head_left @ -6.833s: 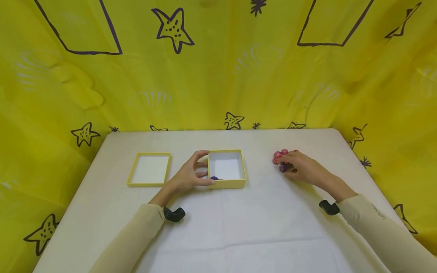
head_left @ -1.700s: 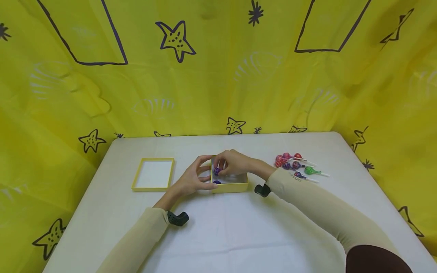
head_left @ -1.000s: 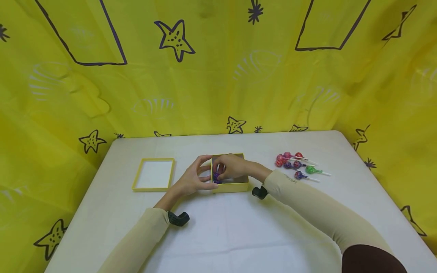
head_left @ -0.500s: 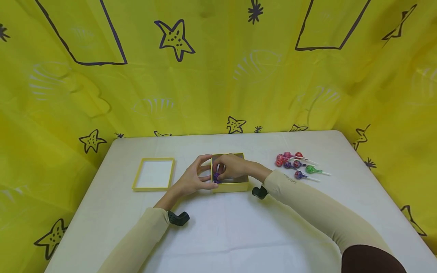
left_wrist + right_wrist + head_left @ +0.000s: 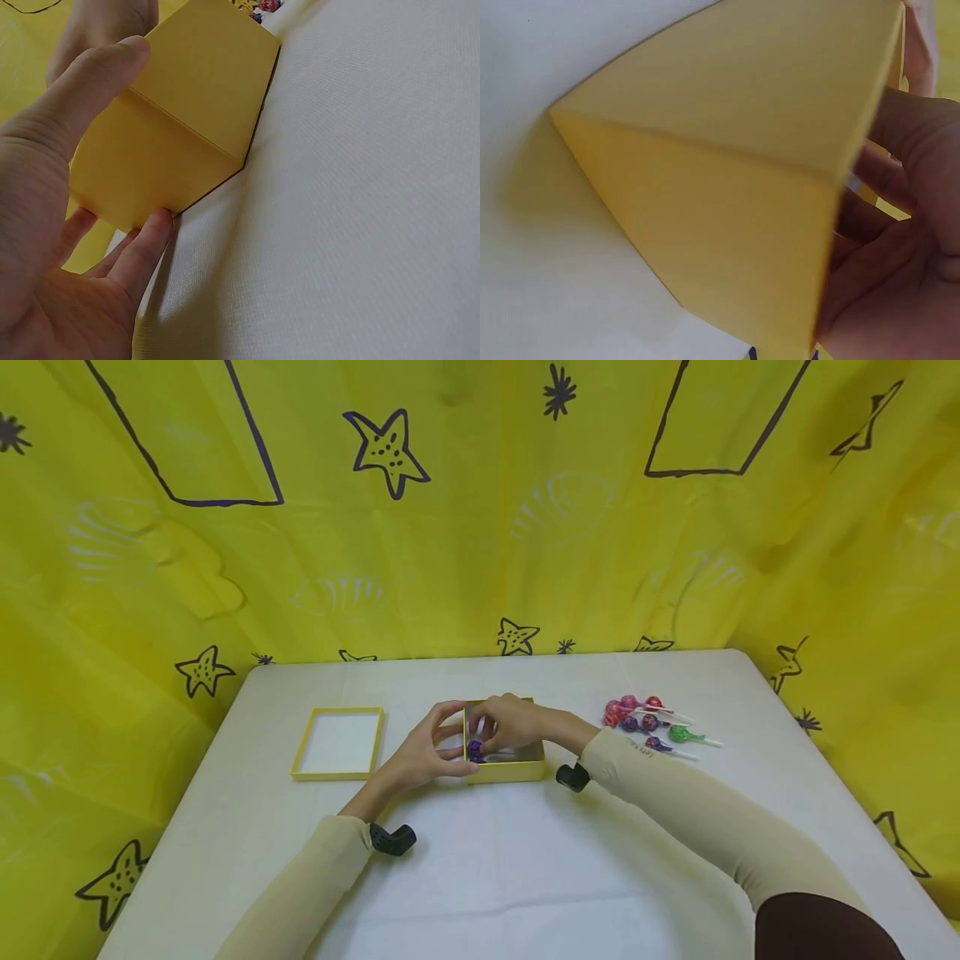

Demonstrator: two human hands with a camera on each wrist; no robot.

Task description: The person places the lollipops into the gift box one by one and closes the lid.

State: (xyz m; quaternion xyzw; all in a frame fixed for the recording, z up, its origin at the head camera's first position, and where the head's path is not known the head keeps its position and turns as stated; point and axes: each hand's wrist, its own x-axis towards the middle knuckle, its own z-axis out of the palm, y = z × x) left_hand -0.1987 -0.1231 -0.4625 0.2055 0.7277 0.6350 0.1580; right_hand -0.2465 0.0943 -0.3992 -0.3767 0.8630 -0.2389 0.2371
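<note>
My left hand (image 5: 425, 750) grips the left end of a yellow box (image 5: 510, 772), thumb at the front corner and fingers along the side wall. The left wrist view shows this thumb on the box (image 5: 195, 71) and the fingertips low on its wall. My right hand (image 5: 513, 720) reaches over the rim into the box, fingers bent downward. Right at its fingertips, in the left front corner, are purple lollipops (image 5: 475, 751); I cannot tell whether the fingers still pinch one. In the right wrist view the box wall (image 5: 705, 210) hides the right fingertips.
A shallow yellow-rimmed lid (image 5: 337, 775) lies inside-up left of the box. To the right, several wrapped lollipops (image 5: 630, 710) in red, pink and purple lie in a cluster beside a green lollipop (image 5: 681, 734). A yellow curtain (image 5: 465, 552) hangs behind the white table (image 5: 420, 902).
My right hand has gone from the lollipop pile into the box, lowered a purple lollipop to the left front corner, and now sits slightly higher. My left hand has kept its grip on the box.
</note>
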